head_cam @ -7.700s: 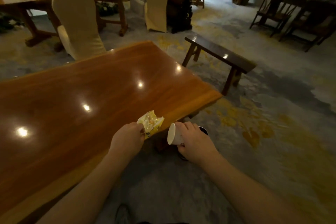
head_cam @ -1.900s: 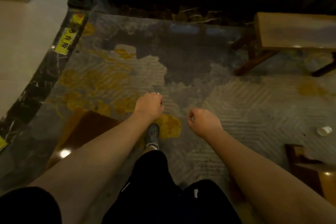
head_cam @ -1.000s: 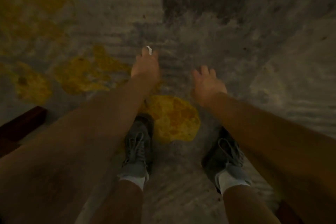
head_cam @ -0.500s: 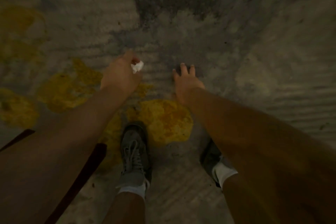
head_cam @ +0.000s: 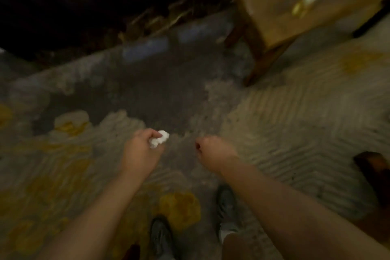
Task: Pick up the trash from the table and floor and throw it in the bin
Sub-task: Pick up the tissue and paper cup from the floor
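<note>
My left hand (head_cam: 140, 152) is closed around a small crumpled white tissue (head_cam: 159, 139), which sticks out past my fingertips. It hovers above the grey and yellow carpet (head_cam: 295, 116). My right hand (head_cam: 212, 150) is beside it, to the right, curled into a loose fist with nothing visible in it. No bin is in view. The frame is blurred by motion.
A wooden bench (head_cam: 295, 2) stands at the upper right, its leg (head_cam: 261, 63) reaching down to the carpet. Dark furniture fills the top left. A dark wooden piece (head_cam: 375, 171) shows at the right edge. My shoes (head_cam: 226, 202) are below my arms.
My left hand has lifted the white tissue off the carpet. My right hand has closed from spread fingers into a fist. My view has swung up from my feet toward the bench.
</note>
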